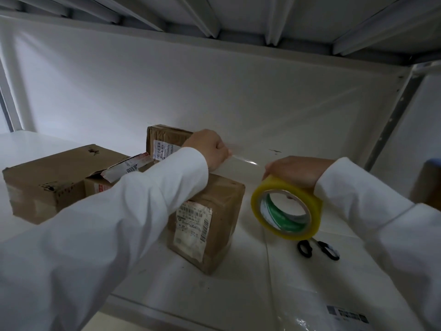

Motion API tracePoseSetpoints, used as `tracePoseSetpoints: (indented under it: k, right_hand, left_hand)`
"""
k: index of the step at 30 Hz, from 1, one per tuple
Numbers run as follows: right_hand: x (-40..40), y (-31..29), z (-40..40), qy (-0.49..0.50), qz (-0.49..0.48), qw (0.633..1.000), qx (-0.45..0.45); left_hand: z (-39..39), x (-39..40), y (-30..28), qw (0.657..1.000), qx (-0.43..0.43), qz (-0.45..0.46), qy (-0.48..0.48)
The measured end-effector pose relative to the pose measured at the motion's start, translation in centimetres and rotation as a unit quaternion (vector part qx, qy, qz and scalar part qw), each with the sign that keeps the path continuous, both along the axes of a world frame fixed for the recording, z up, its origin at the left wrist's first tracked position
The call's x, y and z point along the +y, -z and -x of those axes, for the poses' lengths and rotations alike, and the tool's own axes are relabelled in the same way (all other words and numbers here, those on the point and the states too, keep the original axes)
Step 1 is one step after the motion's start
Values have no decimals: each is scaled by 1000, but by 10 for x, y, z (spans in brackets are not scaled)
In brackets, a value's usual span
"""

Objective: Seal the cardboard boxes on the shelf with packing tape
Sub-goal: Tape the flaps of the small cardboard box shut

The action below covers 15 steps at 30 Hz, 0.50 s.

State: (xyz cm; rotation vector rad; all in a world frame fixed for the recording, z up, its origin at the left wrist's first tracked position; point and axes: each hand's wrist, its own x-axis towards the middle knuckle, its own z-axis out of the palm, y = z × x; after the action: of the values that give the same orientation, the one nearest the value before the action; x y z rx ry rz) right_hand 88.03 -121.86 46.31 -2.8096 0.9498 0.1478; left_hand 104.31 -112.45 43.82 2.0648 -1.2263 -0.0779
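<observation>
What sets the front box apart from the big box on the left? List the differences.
1. The front box is small and blocky; the left box is wider and flatter.
2. The front box faces the camera with a white label; the left box shows none.
3. The left hand holds a tape strip above the front box; the left box is untouched.
Both are worn brown cardboard on the shelf.

Both arms wear long, loose white sleeves (133,211) with plain cuffs ending at the wrists, hands bare.

Matt, scuffed brown cardboard boxes (210,211) with paper labels, glossy clear yellowish plastic tape roll (286,209), smooth white-painted metal shelf (238,295), black plastic-handled scissors (318,250).
</observation>
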Motion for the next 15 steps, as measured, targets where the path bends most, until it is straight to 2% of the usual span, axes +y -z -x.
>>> tracePoseSetpoints:
  k: [3, 7, 11, 15]
  right_hand:
    - [3, 8, -6, 46, -61, 997, -8]
    - [4, 19, -17, 68, -88, 994, 4]
    - [0, 24, -25, 80, -107, 991, -14]
    - [-8, 31, -28, 93, -108, 990, -3]
  left_hand:
    - [-6, -2, 11, 998, 14, -52, -18]
    - [-11, -6, 19, 992, 3, -124, -35]
    - [-14, -7, 26, 990, -18, -132, -50]
    - [-12, -11, 33, 985, -81, -144, -56]
